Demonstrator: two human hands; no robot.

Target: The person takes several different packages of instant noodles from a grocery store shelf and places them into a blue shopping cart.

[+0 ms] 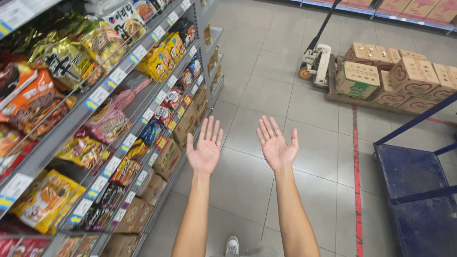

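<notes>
Head view: left hand (pixel 204 151) and right hand (pixel 276 148) both raised palm-up, fingers spread, holding nothing, apart from each other over the grey tiled floor (pixel 266 95). Nearest goods: snack packets (pixel 90 151) on the shelf rack (pixel 102 95) just left, untouched. Blue cart (pixel 414 190) at right looks unloaded, though partly cut off. Boxed pallet (pixel 395 78) beyond; no handling under way.

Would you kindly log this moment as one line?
left hand: open, empty | right hand: open, empty | above grey tiled floor | beside snack-packet shelves
</notes>
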